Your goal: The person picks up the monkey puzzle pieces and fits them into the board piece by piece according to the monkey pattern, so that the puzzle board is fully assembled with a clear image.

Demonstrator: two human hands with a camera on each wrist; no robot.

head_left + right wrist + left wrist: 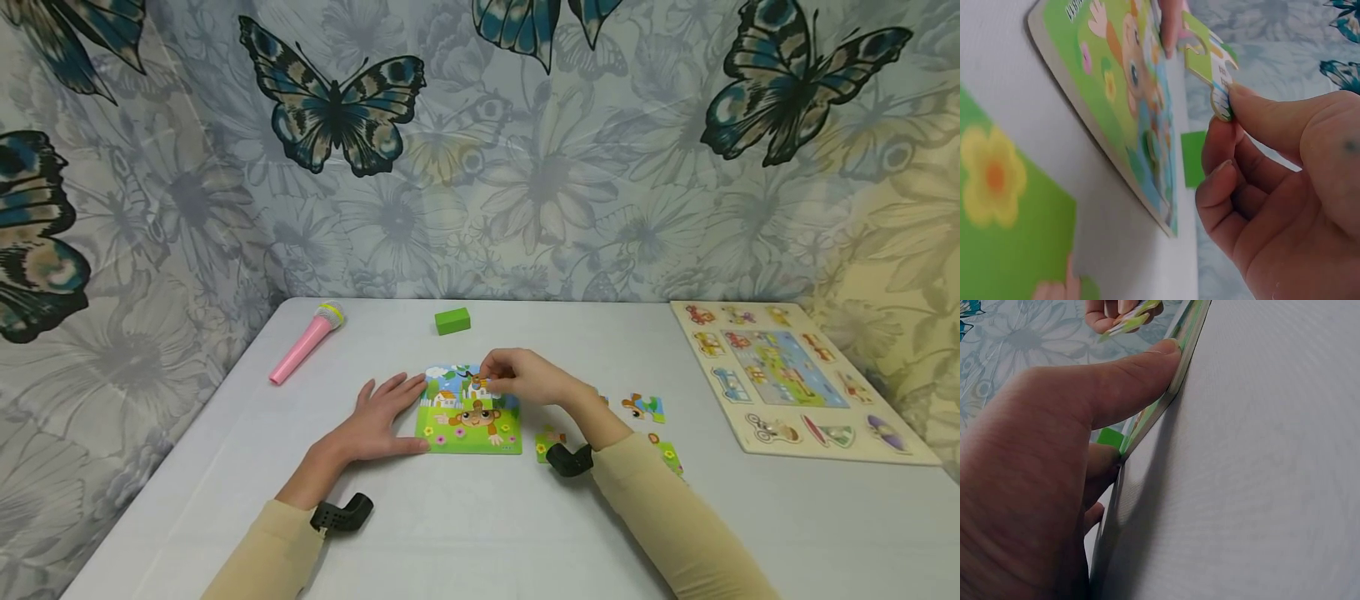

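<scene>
Evidently the right hand pinches a puzzle piece between thumb and index finger, its other fingers curled in beneath. The piece hangs in the air over the upper part of the puzzle board, apart from its surface. Seen from the right wrist, its longer run slants up and leftward from a rounded tab at the fingertips; the left wrist view catches it tilted, nearly edge-on.

The left hand lies with fingers spread, their tips at the board's left edge and the thumb on its near left corner. The board lies flat and almost square, so no long axis stands out; its monkey picture is upright to the person, the near edge running across in front of them.

White tabletop stretches between that near edge and the two sleeves. To the right, the forearm passes over loose pieces: a blue-and-green one, a green one near the board and another by the sleeve, partly covered.

Farther out, a green block sits beyond the board, a pink microphone slants away rightward on the left, and a large picture board occupies the right side, near the patterned backdrop.
</scene>
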